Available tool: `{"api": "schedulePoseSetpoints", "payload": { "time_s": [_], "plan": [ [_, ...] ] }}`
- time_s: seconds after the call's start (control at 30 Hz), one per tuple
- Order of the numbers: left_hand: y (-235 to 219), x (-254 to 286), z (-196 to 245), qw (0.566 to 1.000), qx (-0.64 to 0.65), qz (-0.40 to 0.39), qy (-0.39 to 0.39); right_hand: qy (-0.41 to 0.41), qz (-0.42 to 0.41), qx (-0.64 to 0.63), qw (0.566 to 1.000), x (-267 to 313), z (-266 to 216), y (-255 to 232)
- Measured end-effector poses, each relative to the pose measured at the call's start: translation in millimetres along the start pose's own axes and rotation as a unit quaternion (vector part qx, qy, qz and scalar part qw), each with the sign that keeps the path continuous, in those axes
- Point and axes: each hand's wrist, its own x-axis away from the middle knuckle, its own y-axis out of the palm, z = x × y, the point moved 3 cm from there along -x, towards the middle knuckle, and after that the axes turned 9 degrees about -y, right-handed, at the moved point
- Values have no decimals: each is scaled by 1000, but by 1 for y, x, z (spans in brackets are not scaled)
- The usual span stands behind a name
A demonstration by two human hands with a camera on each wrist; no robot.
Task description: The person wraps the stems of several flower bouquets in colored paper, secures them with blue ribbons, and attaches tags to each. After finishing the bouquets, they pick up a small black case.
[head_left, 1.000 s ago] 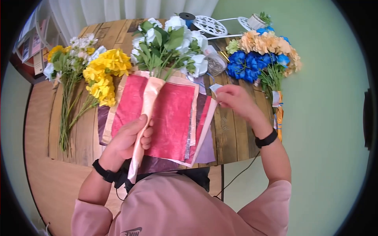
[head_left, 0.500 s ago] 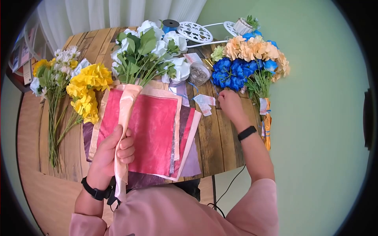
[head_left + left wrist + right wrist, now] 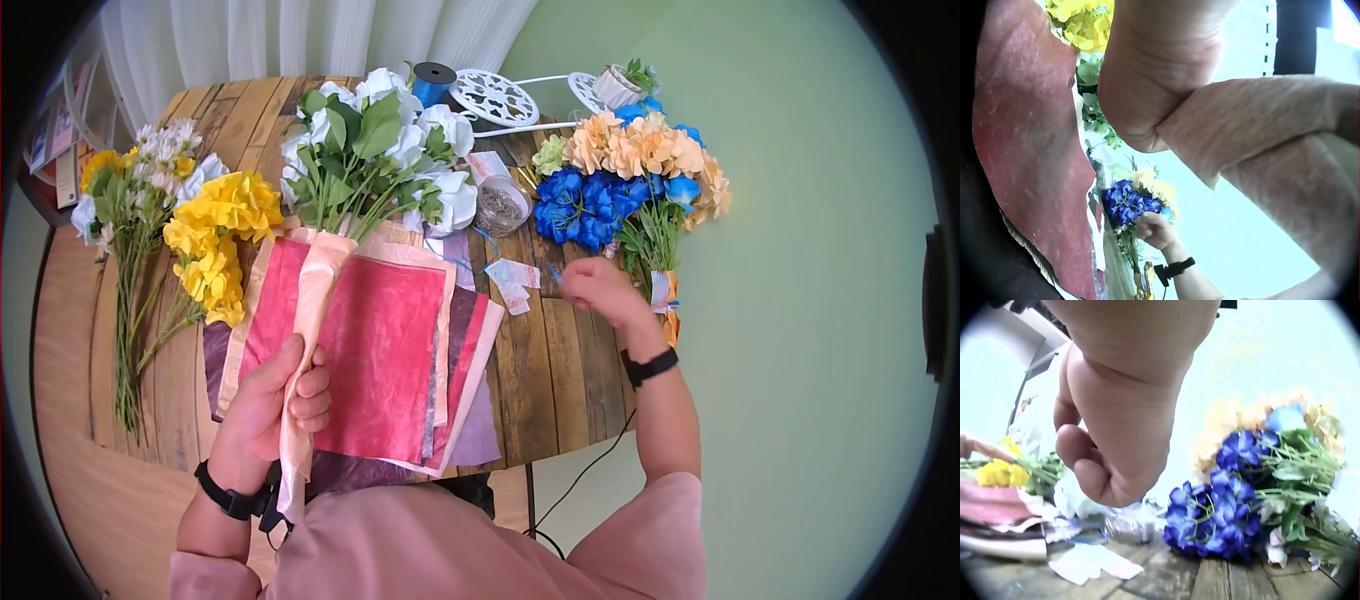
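In the head view my left hand (image 3: 277, 400) grips the stems of a white rose bouquet (image 3: 385, 130), its fingers curled round the shiny peach paper wrap (image 3: 318, 280). The same wrap (image 3: 1254, 125) fills the right of the left wrist view. Leafy stems fan out above its upper end. Beneath the bouquet lies a stack of pink and purple wrapping sheets (image 3: 390, 350). My right hand (image 3: 605, 292) is over the right part of the table, with a bit of blue ribbon (image 3: 554, 273) at its pinched fingertips. Printed paper slips (image 3: 514, 282) lie left of these fingers.
Yellow flowers (image 3: 225, 225) and a long-stemmed mixed bunch (image 3: 135, 260) lie at the left. Blue and peach flowers (image 3: 595, 205), their stems bound, are at the right. Behind stand a clear tub (image 3: 500, 205), a blue ribbon spool (image 3: 433, 85) and a white metal stand (image 3: 495, 97).
My right hand has let go of the paper slips, which now lie on the table, and has moved right to the blue ribbon. My left hand keeps its grip on the bouquet.
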Motion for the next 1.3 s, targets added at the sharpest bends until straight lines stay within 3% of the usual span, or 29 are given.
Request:
{"api": "schedulePoseSetpoints", "payload": {
  "time_s": [0.13,0.3,0.43,0.5,0.73,0.87,1.13,1.3],
  "plan": [
    [4,-2,-2,1000,-19,18,-17,-56,10,-98,994,49,-66,0],
    [7,-5,-1,1000,-20,2,-18,-196,-99,-256,941,86,-133,-1],
    [14,-4,-3,999,-20,35,-6,-207,-50,-153,965,96,-172,14],
    [12,-5,-3,1000,-4,23,-19,-138,-98,-74,983,94,-177,35],
    [9,-3,-2,1000,3,11,-23,-86,-252,92,959,78,-155,117],
    [9,-4,-1,1000,-26,-8,10,-52,-283,63,956,68,-148,139],
    [-10,-23,-12,998,-2,-50,-45,-102,-292,-129,942,44,-151,167],
    [-20,-18,-15,994,-96,31,-39,-104,-265,-152,946,32,-148,169]
  ]
}}
